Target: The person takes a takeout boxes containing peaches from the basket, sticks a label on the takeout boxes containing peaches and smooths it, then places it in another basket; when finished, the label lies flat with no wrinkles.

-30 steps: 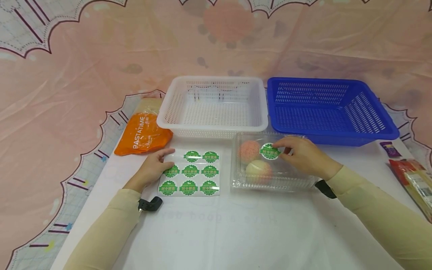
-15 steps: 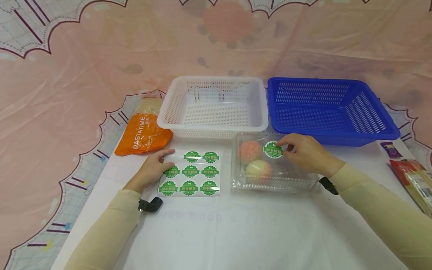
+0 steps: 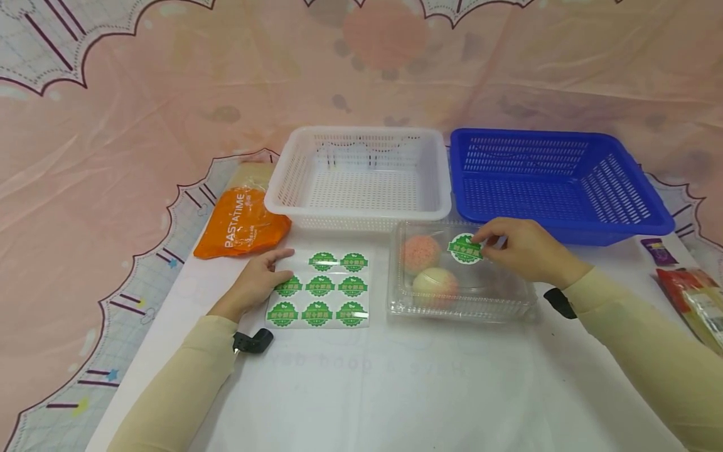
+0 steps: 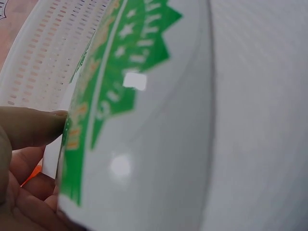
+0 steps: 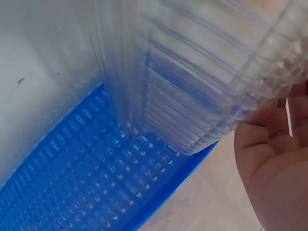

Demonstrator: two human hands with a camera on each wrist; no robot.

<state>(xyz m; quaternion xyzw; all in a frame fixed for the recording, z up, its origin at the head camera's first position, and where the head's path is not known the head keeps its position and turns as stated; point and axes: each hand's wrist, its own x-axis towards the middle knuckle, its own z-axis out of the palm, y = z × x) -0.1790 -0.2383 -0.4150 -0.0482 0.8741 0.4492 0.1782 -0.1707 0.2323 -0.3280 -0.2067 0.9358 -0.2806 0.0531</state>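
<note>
Clear box (image 3: 460, 295) of two fruits lies closed on the desk (image 3: 395, 389) under the right hand (image 3: 522, 251), whose grip pinches a green sticker (image 3: 464, 248) at the lid; not pressed flat yet. Left hand (image 3: 257, 282) lies flat, fingers relaxed, on the sticker sheet (image 3: 319, 290). Sticker has moved right since earlier.

Cream long sleeves, black wrist straps on both arms

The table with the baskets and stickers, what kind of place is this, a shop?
Probably a staged packing or labelling table, not a real shop. A sheet of green stickers lies by a clear fruit box, two empty sorting baskets, white and blue, stand behind, and patterned cloth hangs as backdrop.
</note>
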